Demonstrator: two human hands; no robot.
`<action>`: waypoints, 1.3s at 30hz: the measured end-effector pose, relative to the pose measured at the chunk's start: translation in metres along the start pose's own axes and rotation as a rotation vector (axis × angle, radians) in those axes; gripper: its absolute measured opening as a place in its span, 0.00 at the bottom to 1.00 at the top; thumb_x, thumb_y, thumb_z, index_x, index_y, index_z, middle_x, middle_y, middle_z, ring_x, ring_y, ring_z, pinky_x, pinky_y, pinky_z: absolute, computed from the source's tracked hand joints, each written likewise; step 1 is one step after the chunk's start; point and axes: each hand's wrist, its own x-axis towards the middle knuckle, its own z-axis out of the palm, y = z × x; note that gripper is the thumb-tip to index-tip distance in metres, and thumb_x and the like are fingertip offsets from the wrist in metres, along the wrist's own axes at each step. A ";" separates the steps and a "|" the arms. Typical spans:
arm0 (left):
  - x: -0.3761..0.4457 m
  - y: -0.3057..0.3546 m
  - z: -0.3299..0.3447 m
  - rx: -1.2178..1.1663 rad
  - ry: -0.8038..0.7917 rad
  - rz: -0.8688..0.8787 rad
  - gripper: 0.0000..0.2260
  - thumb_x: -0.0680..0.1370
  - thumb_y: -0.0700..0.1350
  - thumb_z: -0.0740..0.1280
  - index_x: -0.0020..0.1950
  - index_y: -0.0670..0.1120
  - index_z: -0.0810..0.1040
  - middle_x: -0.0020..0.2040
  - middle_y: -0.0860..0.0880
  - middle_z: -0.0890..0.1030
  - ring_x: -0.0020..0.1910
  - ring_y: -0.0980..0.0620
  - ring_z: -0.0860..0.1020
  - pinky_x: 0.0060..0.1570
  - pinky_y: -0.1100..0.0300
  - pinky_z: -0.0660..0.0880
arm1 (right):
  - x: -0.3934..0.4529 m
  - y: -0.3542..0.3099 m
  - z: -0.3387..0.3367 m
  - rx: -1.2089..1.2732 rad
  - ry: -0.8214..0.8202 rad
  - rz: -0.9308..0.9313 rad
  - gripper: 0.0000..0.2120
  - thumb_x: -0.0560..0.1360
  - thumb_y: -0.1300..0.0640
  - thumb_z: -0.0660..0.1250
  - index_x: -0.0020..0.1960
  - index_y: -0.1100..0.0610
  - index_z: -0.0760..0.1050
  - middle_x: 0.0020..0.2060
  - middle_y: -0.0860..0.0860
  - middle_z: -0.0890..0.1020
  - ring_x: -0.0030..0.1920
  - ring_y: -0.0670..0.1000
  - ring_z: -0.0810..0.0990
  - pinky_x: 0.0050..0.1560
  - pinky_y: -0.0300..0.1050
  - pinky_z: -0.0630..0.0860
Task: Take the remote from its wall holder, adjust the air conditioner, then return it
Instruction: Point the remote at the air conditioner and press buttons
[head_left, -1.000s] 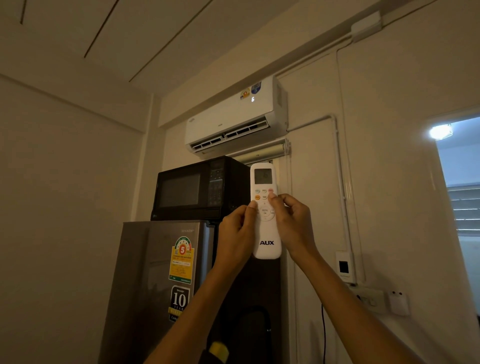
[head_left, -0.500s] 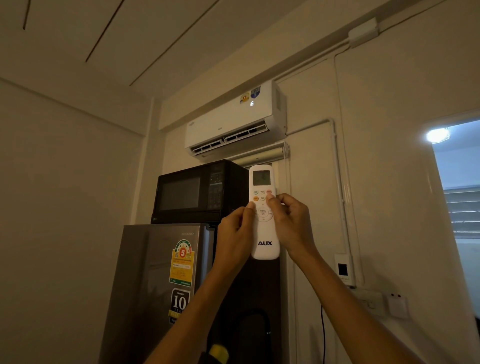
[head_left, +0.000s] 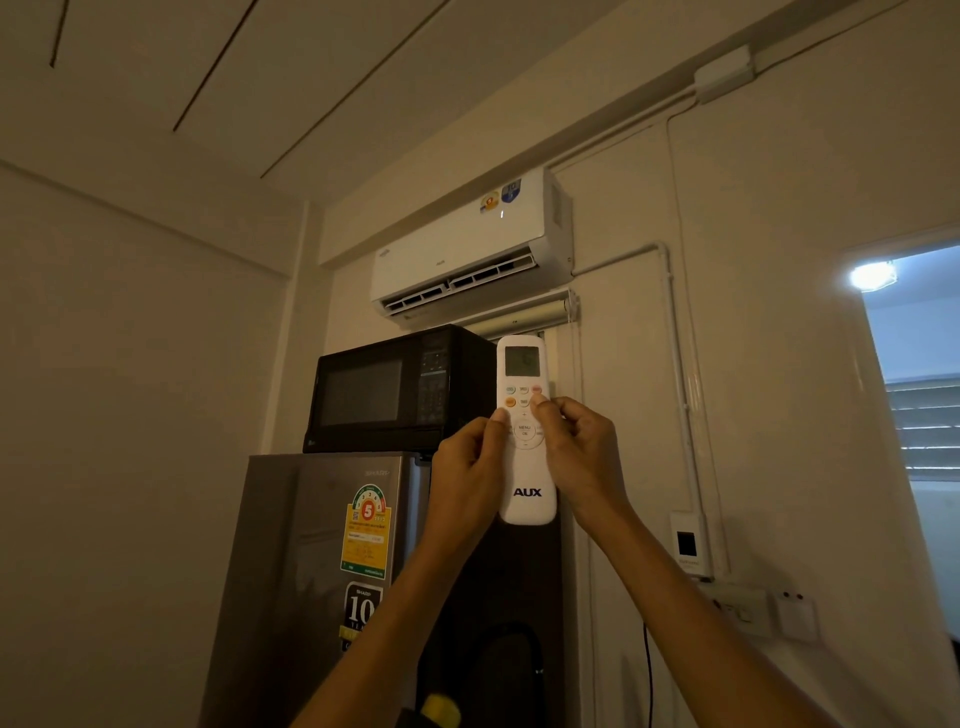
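Observation:
I hold a white AUX remote upright in both hands, pointed up at the white air conditioner mounted high on the wall. My left hand grips its left side, thumb on the edge near the buttons. My right hand grips the right side, its thumb resting on a button at the upper right of the keypad. The remote's small screen faces me. The unit's louvre is open and a faint light shows on its front. A white wall holder hangs empty at the lower right.
A black microwave sits on a grey fridge directly under the unit. A white conduit runs down the wall to a socket. A lit doorway opens at the right.
The view has tilted up slightly, so the remote and hands sit a little lower in frame. The light on the unit's front has changed shape. My grip is unchanged.

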 end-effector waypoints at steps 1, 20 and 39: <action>0.000 0.000 0.000 0.003 -0.001 -0.001 0.08 0.78 0.48 0.57 0.42 0.51 0.73 0.41 0.51 0.80 0.37 0.55 0.81 0.31 0.69 0.77 | 0.000 0.000 0.000 -0.003 0.003 0.006 0.12 0.74 0.50 0.62 0.50 0.57 0.75 0.51 0.56 0.83 0.40 0.51 0.82 0.35 0.38 0.78; 0.000 -0.004 -0.002 -0.013 -0.003 -0.020 0.08 0.78 0.47 0.57 0.43 0.49 0.73 0.42 0.49 0.80 0.39 0.53 0.81 0.31 0.68 0.78 | 0.000 -0.001 0.002 -0.020 -0.008 0.021 0.08 0.74 0.49 0.62 0.46 0.54 0.74 0.49 0.55 0.83 0.35 0.44 0.80 0.32 0.36 0.76; -0.002 -0.003 -0.002 -0.032 -0.011 -0.037 0.08 0.78 0.47 0.56 0.43 0.49 0.73 0.41 0.50 0.80 0.38 0.54 0.81 0.32 0.69 0.78 | -0.001 0.005 0.004 -0.014 0.014 0.018 0.11 0.74 0.52 0.63 0.49 0.59 0.75 0.51 0.57 0.83 0.41 0.53 0.83 0.37 0.40 0.79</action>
